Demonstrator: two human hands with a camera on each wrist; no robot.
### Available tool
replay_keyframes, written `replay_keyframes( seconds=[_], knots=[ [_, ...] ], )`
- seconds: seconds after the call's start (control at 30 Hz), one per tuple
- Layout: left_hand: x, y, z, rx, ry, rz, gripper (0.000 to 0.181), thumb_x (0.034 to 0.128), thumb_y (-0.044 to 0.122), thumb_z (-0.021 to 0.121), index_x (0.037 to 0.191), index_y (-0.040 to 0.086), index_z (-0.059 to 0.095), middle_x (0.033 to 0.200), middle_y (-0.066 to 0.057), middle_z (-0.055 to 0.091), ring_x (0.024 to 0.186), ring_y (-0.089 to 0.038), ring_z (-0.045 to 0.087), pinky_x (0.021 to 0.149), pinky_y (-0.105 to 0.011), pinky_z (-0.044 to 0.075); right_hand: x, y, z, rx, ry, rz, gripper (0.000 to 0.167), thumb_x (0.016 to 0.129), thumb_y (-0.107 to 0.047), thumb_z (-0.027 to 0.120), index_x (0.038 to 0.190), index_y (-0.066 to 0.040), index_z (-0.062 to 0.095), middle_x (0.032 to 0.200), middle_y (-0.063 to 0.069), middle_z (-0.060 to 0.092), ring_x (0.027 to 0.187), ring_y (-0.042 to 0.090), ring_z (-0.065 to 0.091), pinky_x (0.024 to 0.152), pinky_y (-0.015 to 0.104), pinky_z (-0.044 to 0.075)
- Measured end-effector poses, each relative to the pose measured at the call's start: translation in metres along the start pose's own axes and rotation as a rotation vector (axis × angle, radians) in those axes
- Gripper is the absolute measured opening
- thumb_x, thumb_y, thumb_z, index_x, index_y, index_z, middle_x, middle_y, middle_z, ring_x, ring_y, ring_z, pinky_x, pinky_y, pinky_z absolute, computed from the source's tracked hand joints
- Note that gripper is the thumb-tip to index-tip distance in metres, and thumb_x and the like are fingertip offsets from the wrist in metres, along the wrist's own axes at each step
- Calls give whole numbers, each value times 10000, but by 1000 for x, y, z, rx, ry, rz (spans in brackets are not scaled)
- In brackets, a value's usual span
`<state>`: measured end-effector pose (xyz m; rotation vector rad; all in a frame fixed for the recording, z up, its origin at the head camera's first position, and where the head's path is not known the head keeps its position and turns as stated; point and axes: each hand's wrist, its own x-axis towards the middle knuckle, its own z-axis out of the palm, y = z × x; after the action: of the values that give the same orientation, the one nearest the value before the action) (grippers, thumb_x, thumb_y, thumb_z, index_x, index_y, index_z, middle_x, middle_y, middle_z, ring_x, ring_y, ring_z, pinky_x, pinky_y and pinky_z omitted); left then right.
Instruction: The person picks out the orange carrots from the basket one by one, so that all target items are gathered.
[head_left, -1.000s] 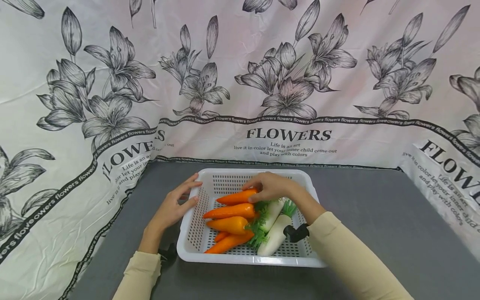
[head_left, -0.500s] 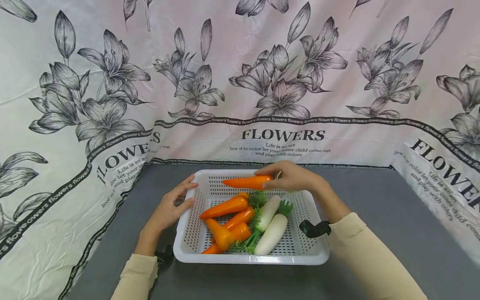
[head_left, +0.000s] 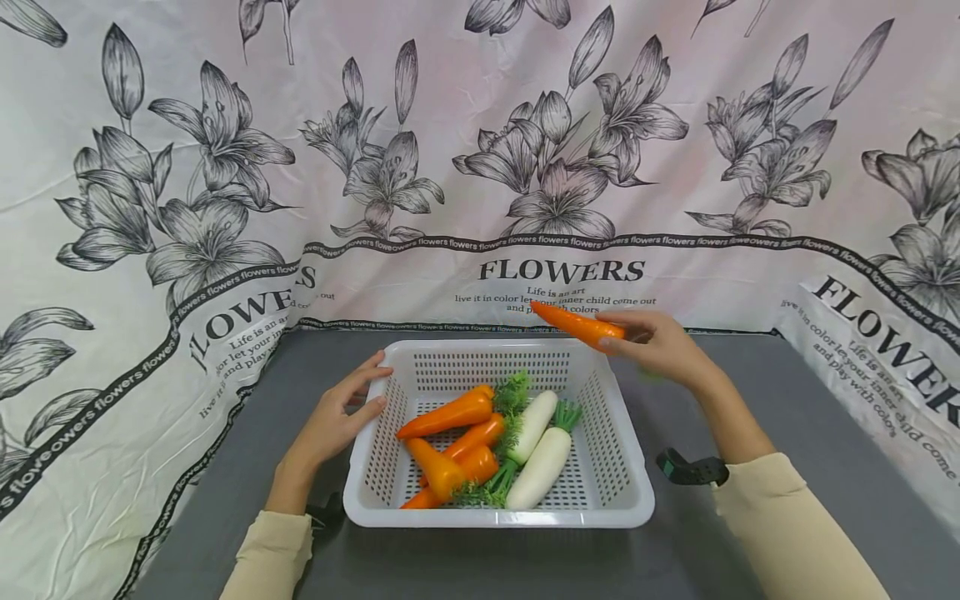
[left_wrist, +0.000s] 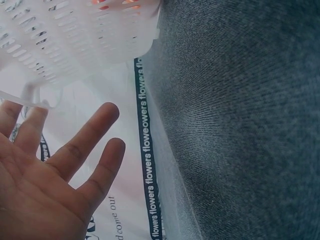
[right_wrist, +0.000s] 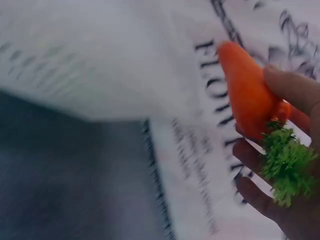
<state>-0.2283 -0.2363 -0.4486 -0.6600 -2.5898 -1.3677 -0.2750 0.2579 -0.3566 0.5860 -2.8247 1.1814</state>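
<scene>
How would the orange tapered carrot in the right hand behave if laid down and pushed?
The orange tapered carrot is probably stiff: gripped near its thick end by the right hand, it does not droop. Its rounded body may roll, though its frilly green leaves might slow this.

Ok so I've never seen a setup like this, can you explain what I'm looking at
There's no robot: you see a person's bare left hand and right hand. The wide picture comes from a camera on the person's head, looking down; the other two come from wrist cameras, one per hand. On the grey table sits a white basket with carrots and two white radishes inside. The left hand touches the basket's rim, while the right hand holds one more carrot, leafy at one end, near the basket's far right corner.
</scene>
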Motion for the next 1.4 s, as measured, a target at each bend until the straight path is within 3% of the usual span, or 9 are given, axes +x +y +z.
replay_keyframes(
  seconds=[0.23,0.4,0.5,0.67,0.83,1.1,1.4],
  knots=[
    [-1,0,0,3,-1,-3,465,1019,226,603,1478,214,536,1680,-7,310,1111,-222,622,978,-463,530,-24,54,19,-48,220,155,564,975,-411,679,1427,-84,596,1257,235,685,992,313,660,703,225,525],
    [0,-1,0,8,-1,-4,464,1022,224,597,1481,223,533,1681,-3,309,1117,-217,619,975,-430,537,-36,87,40,-123,366,233,566,967,-392,696,1388,-23,614,1239,279,685,984,401,680,696,295,554],
    [0,0,0,9,-1,-10,463,1022,232,597,1480,223,535,1680,4,310,1117,-216,618,978,-445,534,-41,99,48,-183,403,264,548,960,-350,712,1365,8,621,1234,301,681,971,423,684,704,379,572],
    [0,0,0,3,-2,-16,458,1023,237,598,1477,236,538,1681,16,308,1106,-201,625,980,-445,532,-44,105,56,-248,412,300,579,937,-355,732,1366,16,614,1231,297,684,998,440,679,794,513,542],
    [0,1,0,-2,-3,-15,457,1024,235,594,1477,214,537,1683,12,304,1121,-215,627,984,-469,528,-40,104,61,-292,382,363,680,917,-457,717,1408,-7,575,1327,299,631,1126,495,599,906,633,383],
    [0,1,0,-3,-5,-18,458,1022,239,595,1476,218,538,1684,4,302,1131,-238,633,988,-491,526,-39,100,62,-250,362,420,709,949,-534,637,1438,-27,550,1372,303,600,1188,502,553,869,602,322],
    [-1,0,0,-1,-6,-25,461,1023,241,595,1479,218,534,1685,10,299,1111,-226,639,990,-475,525,-39,99,61,-199,390,441,623,963,-448,643,1416,-25,573,1314,292,643,1188,488,564,927,629,304]
  ],
)
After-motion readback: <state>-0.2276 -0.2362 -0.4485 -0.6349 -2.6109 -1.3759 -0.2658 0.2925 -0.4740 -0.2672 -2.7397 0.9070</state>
